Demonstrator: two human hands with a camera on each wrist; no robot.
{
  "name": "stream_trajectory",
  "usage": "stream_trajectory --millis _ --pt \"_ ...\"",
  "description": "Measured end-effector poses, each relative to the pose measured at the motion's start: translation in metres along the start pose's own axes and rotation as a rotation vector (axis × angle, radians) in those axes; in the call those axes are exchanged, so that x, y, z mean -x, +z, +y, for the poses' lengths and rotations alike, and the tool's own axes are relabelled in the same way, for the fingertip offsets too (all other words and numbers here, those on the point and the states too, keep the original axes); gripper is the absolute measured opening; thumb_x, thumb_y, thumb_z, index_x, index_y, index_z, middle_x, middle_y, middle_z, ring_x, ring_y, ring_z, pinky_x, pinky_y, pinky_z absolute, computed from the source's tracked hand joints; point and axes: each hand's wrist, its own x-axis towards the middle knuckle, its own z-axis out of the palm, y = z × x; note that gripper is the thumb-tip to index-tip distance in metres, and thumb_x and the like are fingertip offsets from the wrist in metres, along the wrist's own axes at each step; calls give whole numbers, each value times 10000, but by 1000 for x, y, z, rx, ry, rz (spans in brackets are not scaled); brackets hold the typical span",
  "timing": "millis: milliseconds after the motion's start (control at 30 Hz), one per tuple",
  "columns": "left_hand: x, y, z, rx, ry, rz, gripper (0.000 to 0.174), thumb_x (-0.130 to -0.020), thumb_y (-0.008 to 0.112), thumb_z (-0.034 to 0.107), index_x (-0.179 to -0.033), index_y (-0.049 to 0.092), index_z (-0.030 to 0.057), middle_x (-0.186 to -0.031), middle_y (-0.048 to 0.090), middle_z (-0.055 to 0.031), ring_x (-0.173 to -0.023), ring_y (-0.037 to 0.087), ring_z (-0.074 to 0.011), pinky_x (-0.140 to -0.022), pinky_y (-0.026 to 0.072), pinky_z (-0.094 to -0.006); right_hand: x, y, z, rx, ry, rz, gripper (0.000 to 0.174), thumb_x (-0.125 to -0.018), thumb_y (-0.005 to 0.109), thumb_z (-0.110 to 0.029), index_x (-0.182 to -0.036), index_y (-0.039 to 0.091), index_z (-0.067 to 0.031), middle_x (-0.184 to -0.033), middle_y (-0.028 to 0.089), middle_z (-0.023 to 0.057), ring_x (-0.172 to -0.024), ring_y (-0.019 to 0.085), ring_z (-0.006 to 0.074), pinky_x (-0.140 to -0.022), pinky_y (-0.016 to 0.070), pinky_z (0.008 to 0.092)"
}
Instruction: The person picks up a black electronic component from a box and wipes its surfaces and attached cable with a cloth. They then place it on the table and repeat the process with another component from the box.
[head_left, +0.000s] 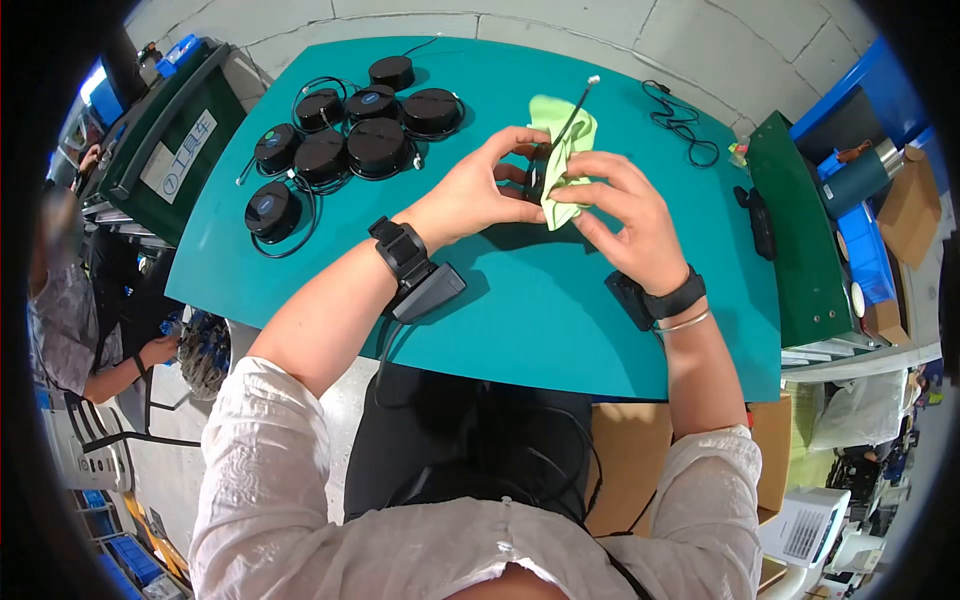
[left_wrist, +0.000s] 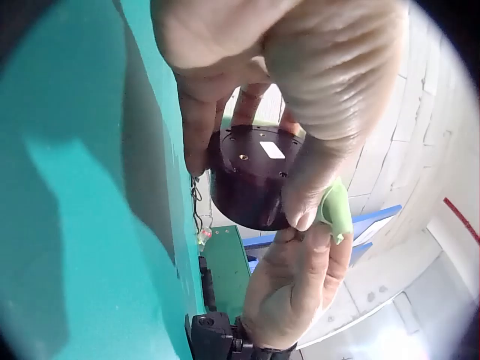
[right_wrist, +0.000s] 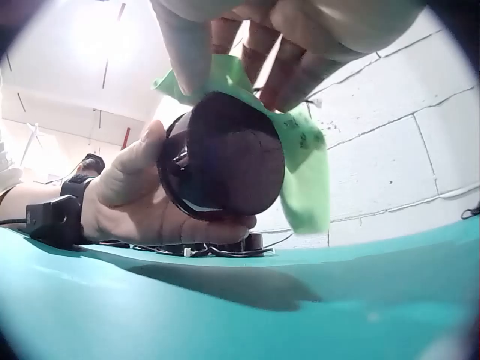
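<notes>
My left hand [head_left: 468, 195] grips a round black puck-shaped device [left_wrist: 244, 191] by its rim, tilted on edge above the table. One face, seen in the left wrist view, carries a small white label [left_wrist: 272, 150] and screw holes. In the right wrist view the other face looks smooth and glossy. My right hand [head_left: 632, 215] pinches a light green cloth [right_wrist: 306, 187], which lies against the device's edge and drapes past it. A black cable [head_left: 572, 120] with a white connector [head_left: 593, 79] sticks up beside the cloth.
Several similar black devices [head_left: 320, 155] with coiled cables lie on the green table [head_left: 480, 310] at the left. A loose black cable [head_left: 680, 125] lies at the back right, and a black object [head_left: 755, 222] near the right edge. Another person [head_left: 70, 310] is at the far left.
</notes>
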Motion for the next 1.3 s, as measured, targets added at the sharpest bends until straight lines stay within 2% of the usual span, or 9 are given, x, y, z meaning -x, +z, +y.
stream_trajectory --millis 167,267,500,567,667,867,1000,1233,1300 --pt "2 2 1 -25 36 -81 781 -710 792 21 -1373 383 69 -1307 448 -102 -1150 519 -226 -916 535 -348 2 7 9 -148 204 137 254 -863 642 -134 -1113 643 -87 -1071 632 79 -1005 605 252 -883 481 331" --pt "3 3 9 83 7 -90 822 -711 794 29 -1402 350 61 -1350 416 -108 -1212 484 -243 -962 500 -379 12 7 24 -472 541 90 329 -976 536 -274 -1187 596 -29 -1058 630 68 -978 602 151 -868 484 303" --pt "2 1 15 122 -36 -86 903 -660 851 119 -1414 357 67 -1384 428 -96 -1229 491 -241 -1045 410 -403 16 11 34 -848 576 67 365 -1006 477 -229 -1235 526 52 -1105 606 69 -1009 594 164 -923 467 299" --pt "0 -4 15 -358 97 -106 906 -638 867 134 -1399 380 63 -1370 468 -91 -1252 480 -228 -1078 372 -403 16 10 34 -862 574 38 359 -1008 467 -222 -1261 518 27 -1133 602 72 -1035 590 168 -934 466 313" --pt "2 0 15 -139 66 -116 903 -627 873 142 -1389 395 64 -1368 484 -87 -1282 459 -226 -1112 323 -404 14 6 29 -990 627 93 361 -1008 461 -213 -1285 501 15 -1161 594 75 -1057 586 175 -942 472 335" --pt "4 1 9 -268 148 -57 869 -631 870 132 -1366 411 69 -1374 476 -88 -1322 413 -231 -1141 280 -397 14 5 32 -1141 751 -5 360 -997 454 -154 -1313 448 18 -1215 565 92 -1086 579 186 -965 478 363" --pt "1 3 10 -286 218 -24 857 -638 861 103 -1361 402 79 -1383 460 -85 -1323 403 -224 -1147 273 -391 12 0 20 -1197 782 -91 372 -976 485 -126 -1312 430 25 -1217 560 114 -1062 601 197 -922 518 357" --pt "2 5 10 -31 220 106 790 -700 825 71 -1341 363 74 -1255 502 -102 -1196 499 -216 -1015 444 -383 11 9 17 -1330 865 -208 337 -964 534 -140 -1245 469 35 -1149 611 139 -991 651 212 -846 564 336" --pt "3 1 13 -34 50 181 769 -727 799 78 -1352 351 72 -1252 478 -93 -1168 501 -191 -988 449 -356 10 8 16 -1331 857 -238 317 -965 535 -144 -1224 488 33 -1125 625 138 -996 650 214 -854 561 343"
